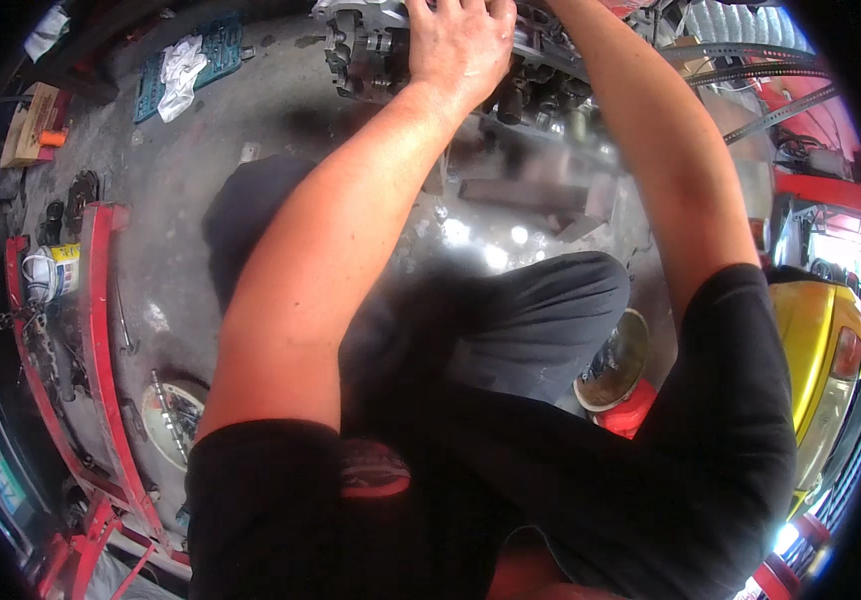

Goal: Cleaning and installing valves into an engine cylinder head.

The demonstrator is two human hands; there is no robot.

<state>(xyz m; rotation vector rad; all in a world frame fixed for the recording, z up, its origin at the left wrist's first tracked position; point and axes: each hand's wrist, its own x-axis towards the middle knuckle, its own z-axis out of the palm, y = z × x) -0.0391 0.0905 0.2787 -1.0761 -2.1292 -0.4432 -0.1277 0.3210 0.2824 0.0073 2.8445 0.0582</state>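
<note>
At the top edge, a metal engine (375, 65) with dark and bare-metal parts spans the middle of the view. My left hand (462, 50) reaches over it from below, back of the hand up. Its finger bases are slightly apart, but the fingertips are cut off by the frame, so what they touch or grip is hidden. My right forearm (640, 110) stretches up beside the engine's right end. The right hand lies beyond the top edge.
A red metal frame (100, 340) stands at left, near a tub (165, 415) holding a metal shaft. A teal tool tray (220, 60) bears a white cloth (182, 75). A round pan (618, 362) sits by my knee. At right is a yellow vehicle (815, 350).
</note>
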